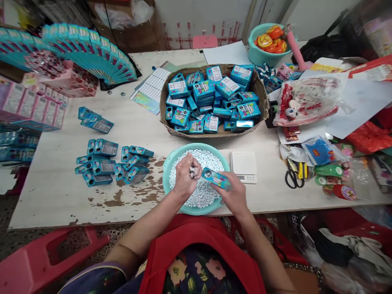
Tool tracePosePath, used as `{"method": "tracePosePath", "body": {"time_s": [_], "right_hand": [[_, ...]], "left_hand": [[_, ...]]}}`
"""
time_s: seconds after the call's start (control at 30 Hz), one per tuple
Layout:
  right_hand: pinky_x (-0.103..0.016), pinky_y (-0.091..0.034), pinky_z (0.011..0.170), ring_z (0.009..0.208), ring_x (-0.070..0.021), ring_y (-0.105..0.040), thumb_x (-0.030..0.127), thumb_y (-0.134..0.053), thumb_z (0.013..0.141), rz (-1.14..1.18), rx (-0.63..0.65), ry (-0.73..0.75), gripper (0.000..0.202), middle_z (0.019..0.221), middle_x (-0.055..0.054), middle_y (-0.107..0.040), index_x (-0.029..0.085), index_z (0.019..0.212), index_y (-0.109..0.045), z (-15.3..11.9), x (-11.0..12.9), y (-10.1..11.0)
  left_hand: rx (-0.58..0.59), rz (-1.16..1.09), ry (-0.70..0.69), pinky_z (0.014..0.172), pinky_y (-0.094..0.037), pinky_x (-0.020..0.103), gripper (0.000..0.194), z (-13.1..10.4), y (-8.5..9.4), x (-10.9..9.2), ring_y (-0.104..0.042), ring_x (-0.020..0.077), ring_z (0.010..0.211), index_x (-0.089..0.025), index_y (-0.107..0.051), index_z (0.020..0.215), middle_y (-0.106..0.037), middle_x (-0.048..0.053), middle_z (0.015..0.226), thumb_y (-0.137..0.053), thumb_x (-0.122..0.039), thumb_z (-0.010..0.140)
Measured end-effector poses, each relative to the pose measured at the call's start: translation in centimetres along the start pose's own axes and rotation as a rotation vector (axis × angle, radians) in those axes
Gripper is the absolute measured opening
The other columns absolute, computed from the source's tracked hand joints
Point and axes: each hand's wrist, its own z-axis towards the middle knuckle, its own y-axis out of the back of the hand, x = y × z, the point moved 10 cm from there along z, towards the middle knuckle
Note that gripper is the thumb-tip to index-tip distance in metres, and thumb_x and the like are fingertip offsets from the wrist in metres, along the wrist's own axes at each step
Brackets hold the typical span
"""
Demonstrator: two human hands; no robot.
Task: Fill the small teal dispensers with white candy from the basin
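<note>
My left hand (185, 174) is curled around a small heap of white candies (194, 171), above the left part of a mint-green basin (167, 179). Small white and pale-blue candies (200, 196) fill the basin. On the other side, my right hand (234, 192) grips a small blue candy box (216, 179), tilted, with its round opening end toward my left hand. A gap separates the box from the left hand. Beyond the basin, a cut-down cardboard box (163, 122) holds many more of the blue boxes (203, 90).
Groups of blue boxes (102, 166) lie on the table at left. A white digital scale (243, 163) sits right of the basin, with black-handled scissors (294, 175) farther right. Plastic bags (309, 100) and a teal bowl of orange toys (255, 53) occupy the back right.
</note>
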Motion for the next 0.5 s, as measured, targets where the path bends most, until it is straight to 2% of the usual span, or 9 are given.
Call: {"method": "tracePosePath", "body": {"time_s": [0.1,0.27,0.33,0.5], "right_hand": [[-0.036,-0.050,0.080,0.090,-0.0221,-0.062,0.033,-0.070,0.078,-0.016,0.028,0.020,0.030,0.095,-0.005,-0.066,0.024,0.105,-0.061,-0.3,0.6,-2.4],[-0.037,-0.049,0.080,0.091,-0.0233,-0.061,0.034,-0.067,0.081,-0.070,0.086,0.038,0.029,0.096,-0.006,-0.066,0.024,0.107,-0.060,-0.1,0.3,-3.5],[-0.037,-0.049,0.080,0.092,-0.0238,-0.061,0.033,-0.067,0.081,-0.092,0.103,0.035,0.029,0.097,-0.006,-0.067,0.024,0.107,-0.061,0.0,0.2,-3.6],[-0.038,-0.049,0.082,0.094,-0.0242,-0.061,0.032,-0.069,0.078,-0.035,0.112,-0.003,0.030,0.099,-0.006,-0.067,0.026,0.107,-0.062,0.0,-0.4,-4.0]], "left_hand": [[-0.034,0.112,-0.155,0.048,-0.039,0.019,0.033,-0.1,-0.2,-0.8,-0.050,0.0072,0.048,-0.015,-0.051,0.061,-0.050,-0.002,0.054,-0.062,-0.041,0.080],[-0.081,0.231,-0.184,0.056,-0.044,0.021,0.032,0.4,0.7,-0.5,-0.055,0.0084,0.055,-0.016,-0.050,0.065,-0.051,-0.003,0.058,-0.063,-0.042,0.080],[-0.064,0.237,-0.169,0.051,-0.041,0.019,0.031,0.5,0.7,-0.2,-0.051,0.0068,0.051,-0.017,-0.050,0.067,-0.049,-0.004,0.057,-0.061,-0.042,0.081],[-0.095,0.138,-0.123,0.036,-0.023,0.015,0.028,0.4,0.7,0.2,-0.030,0.0030,0.037,-0.018,-0.050,0.071,-0.033,-0.008,0.049,-0.062,-0.041,0.080]]}}
